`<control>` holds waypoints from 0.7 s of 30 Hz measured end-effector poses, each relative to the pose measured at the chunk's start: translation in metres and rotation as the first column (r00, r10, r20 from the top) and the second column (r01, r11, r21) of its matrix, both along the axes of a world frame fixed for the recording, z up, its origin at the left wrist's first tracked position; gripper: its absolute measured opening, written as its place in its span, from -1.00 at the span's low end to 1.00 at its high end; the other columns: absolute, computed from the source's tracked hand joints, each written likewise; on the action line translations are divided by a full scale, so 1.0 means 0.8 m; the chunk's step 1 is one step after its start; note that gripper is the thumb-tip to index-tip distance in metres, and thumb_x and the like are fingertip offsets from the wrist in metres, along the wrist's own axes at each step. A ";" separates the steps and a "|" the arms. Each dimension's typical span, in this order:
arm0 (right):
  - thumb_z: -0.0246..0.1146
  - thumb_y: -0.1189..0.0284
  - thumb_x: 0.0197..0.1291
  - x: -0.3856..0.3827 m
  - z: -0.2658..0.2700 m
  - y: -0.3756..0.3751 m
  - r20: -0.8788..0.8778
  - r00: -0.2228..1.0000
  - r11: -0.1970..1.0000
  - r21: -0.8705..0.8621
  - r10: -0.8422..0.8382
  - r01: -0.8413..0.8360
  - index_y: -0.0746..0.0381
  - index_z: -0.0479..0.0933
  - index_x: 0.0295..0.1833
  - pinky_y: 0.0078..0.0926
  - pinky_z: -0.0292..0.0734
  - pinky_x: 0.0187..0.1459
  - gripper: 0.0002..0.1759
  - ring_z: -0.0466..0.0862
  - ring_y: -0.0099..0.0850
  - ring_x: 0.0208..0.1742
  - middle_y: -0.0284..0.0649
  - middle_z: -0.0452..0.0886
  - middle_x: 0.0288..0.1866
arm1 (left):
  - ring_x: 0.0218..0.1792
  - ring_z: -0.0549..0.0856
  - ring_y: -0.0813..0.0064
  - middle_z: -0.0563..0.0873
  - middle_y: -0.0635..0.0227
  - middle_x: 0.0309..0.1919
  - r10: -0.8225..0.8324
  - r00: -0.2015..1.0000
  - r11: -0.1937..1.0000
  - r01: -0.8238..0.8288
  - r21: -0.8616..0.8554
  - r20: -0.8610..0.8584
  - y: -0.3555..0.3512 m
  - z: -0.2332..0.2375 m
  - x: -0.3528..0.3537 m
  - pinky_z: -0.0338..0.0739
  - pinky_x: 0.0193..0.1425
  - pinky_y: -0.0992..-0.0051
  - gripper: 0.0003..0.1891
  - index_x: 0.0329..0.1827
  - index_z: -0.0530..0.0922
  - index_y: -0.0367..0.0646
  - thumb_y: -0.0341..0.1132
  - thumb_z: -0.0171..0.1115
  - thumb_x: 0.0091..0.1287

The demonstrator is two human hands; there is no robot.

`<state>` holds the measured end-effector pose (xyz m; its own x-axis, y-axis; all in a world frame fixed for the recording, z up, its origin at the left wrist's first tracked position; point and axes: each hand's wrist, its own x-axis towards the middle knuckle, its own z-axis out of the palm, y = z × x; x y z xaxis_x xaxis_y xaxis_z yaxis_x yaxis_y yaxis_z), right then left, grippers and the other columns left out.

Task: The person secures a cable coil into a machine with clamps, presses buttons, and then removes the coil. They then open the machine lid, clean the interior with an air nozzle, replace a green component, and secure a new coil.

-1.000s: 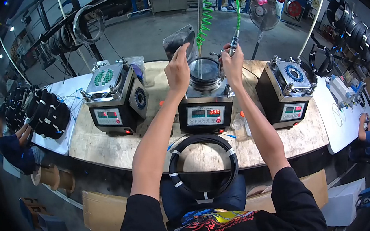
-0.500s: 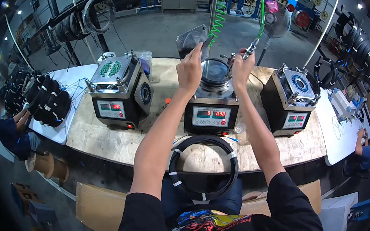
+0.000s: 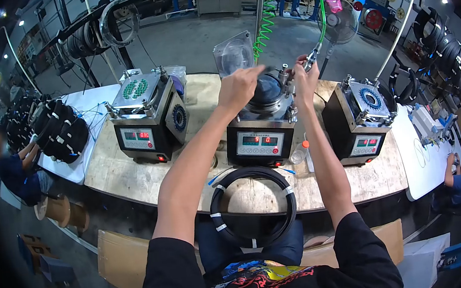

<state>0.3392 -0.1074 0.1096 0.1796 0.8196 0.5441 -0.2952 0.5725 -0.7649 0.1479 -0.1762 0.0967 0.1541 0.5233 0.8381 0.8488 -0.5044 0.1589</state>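
Observation:
My right hand (image 3: 305, 79) is closed round a metal air blow gun (image 3: 312, 58) on a green hose (image 3: 321, 10), beside the middle polishing machine. Over the left of that machine's round dark plate (image 3: 267, 90) is my left hand (image 3: 238, 91), its fingers curled and their tips towards the plate. Something dark shows at those fingertips, too blurred to name. The polishing machine (image 3: 258, 141) has a lit red display on its front. A clear hinged lid (image 3: 234, 56) stands raised behind my left hand. A black cable coil (image 3: 215, 216) with white ties lies at the table's front edge.
Similar machines stand left (image 3: 142, 128) and right (image 3: 356, 125) on the wooden table (image 3: 113, 179). A bottle with an orange cap (image 3: 305, 144) is beside my right forearm. People sit at white tables on both sides. A fan (image 3: 340, 27) stands behind.
My left hand has come down from beside the raised lid to the plate. The blow gun in my right hand has shifted slightly. The middle display has changed from 0.30 to 0.

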 end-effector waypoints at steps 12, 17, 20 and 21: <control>0.13 0.68 0.25 0.111 0.015 0.015 0.314 0.944 0.994 -0.025 0.105 -0.103 0.41 0.53 -0.02 -0.44 0.73 -0.23 -0.80 0.70 -0.49 -0.30 -0.32 0.51 -0.25 | 0.17 0.72 0.10 0.81 0.28 0.22 -0.266 0.953 0.821 0.146 -0.552 -0.143 0.035 -0.008 -0.017 0.60 0.38 0.21 -0.47 0.21 0.80 -0.03 -0.13 0.45 0.13; 0.15 0.67 0.27 0.119 0.007 0.015 0.324 0.937 0.992 -0.035 0.128 -0.123 0.41 0.54 -0.04 -0.46 0.70 -0.21 -0.82 0.69 -0.50 -0.29 -0.33 0.51 -0.26 | 0.24 0.71 0.08 0.80 0.14 0.18 -0.223 0.965 0.797 0.099 -0.596 -0.138 0.025 0.002 -0.010 0.56 0.44 0.21 -0.44 0.27 0.76 -0.03 -0.04 0.47 0.19; 0.16 0.65 0.27 0.122 0.007 0.017 0.375 0.918 0.991 -0.071 0.132 -0.114 0.41 0.54 -0.04 -0.47 0.68 -0.21 -0.83 0.69 -0.49 -0.29 -0.32 0.52 -0.26 | 0.24 0.70 0.08 0.80 0.09 0.15 -0.205 0.973 0.785 0.097 -0.612 -0.109 0.023 0.005 -0.009 0.56 0.43 0.20 -0.45 0.28 0.74 0.00 -0.02 0.46 0.23; 0.17 0.65 0.27 0.121 0.007 0.017 0.396 0.908 0.990 -0.089 0.136 -0.109 0.41 0.54 -0.04 -0.47 0.67 -0.21 -0.83 0.69 -0.49 -0.29 -0.32 0.52 -0.26 | 0.23 0.71 0.07 0.80 0.07 0.14 -0.197 0.974 0.789 0.088 -0.608 -0.115 0.025 0.002 -0.010 0.56 0.42 0.19 -0.45 0.29 0.74 0.00 -0.03 0.45 0.23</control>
<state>0.4359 -0.0934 0.1154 -0.1459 0.8565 0.4950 -0.0217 0.4975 -0.8672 0.1402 -0.1558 0.0979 0.3719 0.8703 0.3228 0.8156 -0.4724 0.3342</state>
